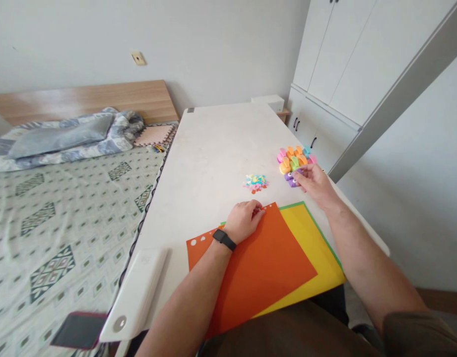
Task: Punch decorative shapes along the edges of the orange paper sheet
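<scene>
My left hand (244,219) rests on the top edge of an orange paper sheet (258,263), fingers curled and pinching the edge. The orange sheet has punched holes along its upper edge and lies over a yellow sheet (313,248) and a green sheet (313,218). My right hand (313,183) reaches to a cluster of small colourful craft punches (293,158) and its fingers close on a purple punch (291,179). A little pile of punched paper bits (255,182) lies on the white table (213,158) between the hands.
A white flat object (133,297) lies at the table's left front corner. A dark phone (79,329) lies on the bed (64,223) to the left, with a bundled blanket (64,136) at its head. White cupboards (336,64) stand at the right.
</scene>
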{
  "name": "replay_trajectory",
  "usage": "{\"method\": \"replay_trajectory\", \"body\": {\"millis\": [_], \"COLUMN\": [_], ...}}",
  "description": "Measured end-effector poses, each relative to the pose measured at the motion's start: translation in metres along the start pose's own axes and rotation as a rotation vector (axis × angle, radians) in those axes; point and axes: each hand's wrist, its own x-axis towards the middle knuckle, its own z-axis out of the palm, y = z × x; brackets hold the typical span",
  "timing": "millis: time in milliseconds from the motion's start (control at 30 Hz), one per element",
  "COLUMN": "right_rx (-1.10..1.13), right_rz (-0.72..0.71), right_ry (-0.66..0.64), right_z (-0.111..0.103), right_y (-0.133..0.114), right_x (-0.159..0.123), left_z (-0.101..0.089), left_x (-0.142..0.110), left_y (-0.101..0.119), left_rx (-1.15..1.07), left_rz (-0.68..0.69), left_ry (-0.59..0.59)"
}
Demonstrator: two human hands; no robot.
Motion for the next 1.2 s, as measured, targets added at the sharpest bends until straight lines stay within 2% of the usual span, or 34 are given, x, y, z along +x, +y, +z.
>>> {"method": "replay_trajectory", "body": {"millis": [100,167,267,333,467,600,767,1067,1200], "right_rx": [-0.236,-0.439,-0.718,-0.809,-0.890,-0.967,-1.039,-0.977,-0.896], "right_rz": [-0.043,-0.038,0.035,0.126,0.210,0.192,0.171,0.181,0.182], "right_ry": [0.128,0.253,0.353,0.395,0.389,0.303,0.271,0.321,0.408], "right_z": [-0.039,-0.068,-0.100,-0.111,-0.113,-0.112,-0.112,-0.112,-0.118], "right_y": [0.001,0.011,0.035,0.051,0.067,0.070,0.071,0.073,0.078], "right_x": [0.003,0.007,0.015,0.018,0.020,0.022,0.025,0.024,0.025], "left_z": [0.002,0.002,0.002,0.001,0.000,0.001,0.001,-0.001,0.000], "left_x": [0.000,0.000,0.000,0.000,0.000,0.000,0.000,0.001,0.000], "left_y": [-0.001,-0.001,-0.001,0.000,0.000,-0.001,0.000,0.003,0.002], "left_rx": [-0.006,-0.005,0.001,0.003,0.004,0.000,0.005,0.008,0.006], "left_rz": [0.013,0.019,0.015,0.010,0.012,0.014,0.020,0.015,0.021], "left_ry": [0.004,0.006,0.007,0.001,-0.001,-0.001,-0.005,-0.006,-0.010]}}
